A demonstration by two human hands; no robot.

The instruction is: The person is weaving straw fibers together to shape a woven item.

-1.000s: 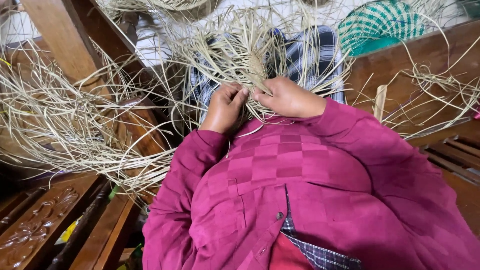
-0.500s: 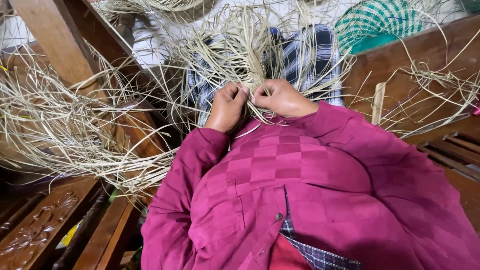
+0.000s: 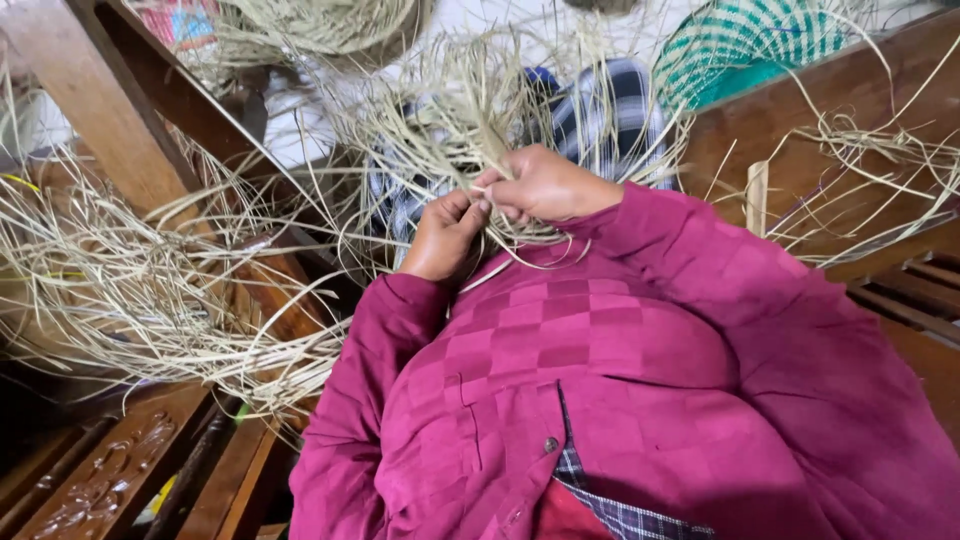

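Here, from the head camera, the left hand and right hand pinch thin straw strands over the lap, fingertips pressed together. The strands look light, springy and brittle, best gripped near the woven start. A green woven basket sits beyond, its contents unseen.

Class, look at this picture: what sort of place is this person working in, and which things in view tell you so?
Probably a home weaving spot or small craft workshop. Both hands, left hand and right hand, work pale straw strands; loose straw lies over carved wooden furniture; a green woven basket sits behind.
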